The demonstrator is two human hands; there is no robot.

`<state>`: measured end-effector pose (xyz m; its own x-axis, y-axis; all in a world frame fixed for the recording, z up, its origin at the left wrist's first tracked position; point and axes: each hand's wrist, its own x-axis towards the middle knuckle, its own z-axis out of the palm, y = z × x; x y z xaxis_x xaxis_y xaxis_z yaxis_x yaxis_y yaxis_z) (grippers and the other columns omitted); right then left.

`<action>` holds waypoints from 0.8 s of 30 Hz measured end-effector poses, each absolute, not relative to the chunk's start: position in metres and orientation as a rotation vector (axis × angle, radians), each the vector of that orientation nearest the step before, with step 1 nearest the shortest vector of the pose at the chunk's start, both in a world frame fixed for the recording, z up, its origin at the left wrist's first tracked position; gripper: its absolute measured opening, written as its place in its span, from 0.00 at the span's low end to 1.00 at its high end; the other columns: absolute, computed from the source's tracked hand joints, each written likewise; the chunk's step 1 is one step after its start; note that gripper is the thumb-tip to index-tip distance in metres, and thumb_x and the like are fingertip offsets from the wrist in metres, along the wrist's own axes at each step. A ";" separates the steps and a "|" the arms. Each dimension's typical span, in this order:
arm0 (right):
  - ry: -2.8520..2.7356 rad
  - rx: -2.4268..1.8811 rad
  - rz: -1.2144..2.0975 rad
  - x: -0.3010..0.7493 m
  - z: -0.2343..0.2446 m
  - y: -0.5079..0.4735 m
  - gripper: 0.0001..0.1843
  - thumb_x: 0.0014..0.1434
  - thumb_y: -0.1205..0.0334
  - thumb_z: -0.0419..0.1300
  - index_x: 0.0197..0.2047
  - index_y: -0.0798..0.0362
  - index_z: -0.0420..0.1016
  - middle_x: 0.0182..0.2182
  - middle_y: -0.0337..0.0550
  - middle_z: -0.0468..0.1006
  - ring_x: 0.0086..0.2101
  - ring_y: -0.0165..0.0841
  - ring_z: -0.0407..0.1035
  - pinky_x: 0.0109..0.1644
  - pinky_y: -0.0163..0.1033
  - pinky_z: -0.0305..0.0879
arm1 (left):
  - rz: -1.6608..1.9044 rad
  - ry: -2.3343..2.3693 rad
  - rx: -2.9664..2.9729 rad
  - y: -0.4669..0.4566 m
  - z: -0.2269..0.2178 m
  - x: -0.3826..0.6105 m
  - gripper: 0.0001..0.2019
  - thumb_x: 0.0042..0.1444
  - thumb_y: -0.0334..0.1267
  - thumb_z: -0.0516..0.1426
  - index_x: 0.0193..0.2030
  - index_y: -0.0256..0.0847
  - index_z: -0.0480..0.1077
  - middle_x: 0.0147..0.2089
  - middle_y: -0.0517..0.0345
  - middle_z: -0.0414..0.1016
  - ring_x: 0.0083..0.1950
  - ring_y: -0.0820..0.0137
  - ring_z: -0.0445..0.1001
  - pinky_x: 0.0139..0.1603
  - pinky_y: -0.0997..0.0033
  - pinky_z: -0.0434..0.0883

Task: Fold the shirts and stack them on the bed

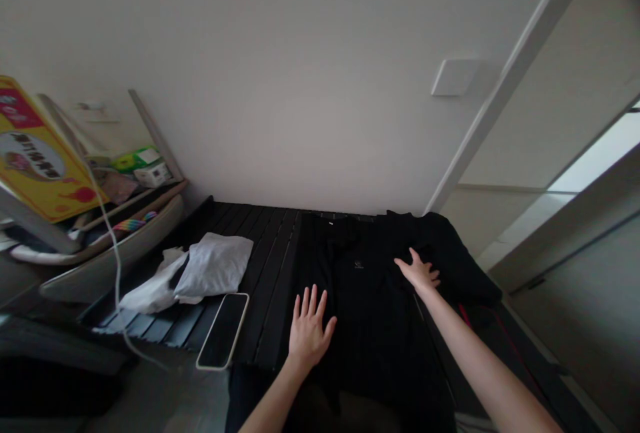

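Note:
A black shirt (367, 299) with a small light logo on its chest lies spread over a dark slatted table. My left hand (309, 331) rests flat, fingers spread, on the shirt's left side. Over on the right, my right hand (419, 271) touches the cloth near a sleeve, its thumb and fingers apart. Neither hand grips anything. The shirt's lower part runs down toward my body, where dark cloth blends together and its hem is hard to make out.
Left of the shirt, a phone (223, 331) lies at the table's front edge. Behind it sit folded grey cloth (216, 263) and a white bundle (155, 286). A white cable (117, 253) hangs before a cart (115, 266) holding boxes. A wall (310, 86) rises behind the table (267, 246).

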<state>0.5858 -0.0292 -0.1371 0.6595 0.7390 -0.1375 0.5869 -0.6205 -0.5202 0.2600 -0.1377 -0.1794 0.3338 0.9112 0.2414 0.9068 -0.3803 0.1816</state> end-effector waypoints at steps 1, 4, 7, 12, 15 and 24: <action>-1.032 -2.435 0.482 0.588 -0.139 -0.022 0.34 0.53 0.44 0.55 0.62 0.45 0.62 0.60 0.59 0.63 0.61 0.60 0.52 0.56 0.68 0.49 | 0.472 1.737 2.544 -0.138 -0.177 0.260 0.31 0.65 0.53 0.44 0.71 0.49 0.44 0.73 0.55 0.43 0.73 0.57 0.44 0.69 0.46 0.52; -1.063 -2.366 0.434 0.584 -0.144 -0.004 0.31 0.55 0.49 0.53 0.60 0.52 0.65 0.60 0.61 0.64 0.60 0.56 0.55 0.57 0.63 0.53 | 0.472 1.722 2.499 -0.137 -0.170 0.260 0.31 0.65 0.53 0.45 0.71 0.49 0.43 0.73 0.55 0.43 0.73 0.56 0.43 0.69 0.45 0.51; -1.180 -2.224 0.309 0.558 -0.145 0.009 0.35 0.58 0.53 0.50 0.64 0.63 0.57 0.66 0.63 0.51 0.63 0.50 0.51 0.61 0.53 0.53 | 0.498 1.696 2.443 -0.136 -0.166 0.259 0.31 0.65 0.52 0.45 0.71 0.49 0.44 0.73 0.56 0.43 0.73 0.56 0.43 0.69 0.45 0.51; -1.588 -1.810 0.055 0.466 -0.134 0.028 0.33 0.58 0.57 0.50 0.64 0.63 0.56 0.69 0.58 0.46 0.62 0.49 0.52 0.61 0.53 0.54 | 0.566 1.670 2.338 -0.135 -0.162 0.255 0.31 0.65 0.50 0.46 0.72 0.47 0.43 0.73 0.57 0.42 0.73 0.59 0.43 0.70 0.48 0.52; -1.889 -1.728 0.173 0.403 -0.135 0.037 0.31 0.59 0.61 0.49 0.64 0.63 0.57 0.70 0.54 0.40 0.65 0.48 0.45 0.65 0.52 0.49 | 0.588 1.661 2.306 -0.134 -0.162 0.254 0.32 0.65 0.49 0.45 0.72 0.43 0.41 0.73 0.56 0.42 0.73 0.60 0.42 0.70 0.49 0.52; -2.270 -1.641 0.482 0.354 -0.167 0.022 0.30 0.59 0.60 0.55 0.64 0.54 0.61 0.69 0.47 0.48 0.67 0.48 0.40 0.67 0.54 0.40 | 0.579 1.668 2.295 -0.133 -0.170 0.254 0.31 0.65 0.51 0.44 0.71 0.39 0.46 0.73 0.55 0.46 0.73 0.60 0.43 0.71 0.49 0.51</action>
<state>0.3545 0.0219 -0.1674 -0.3036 0.9518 0.0439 0.8517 0.2917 -0.4352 0.2541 -0.1332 -0.1696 0.2672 0.9482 0.1716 0.8508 -0.3158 0.4200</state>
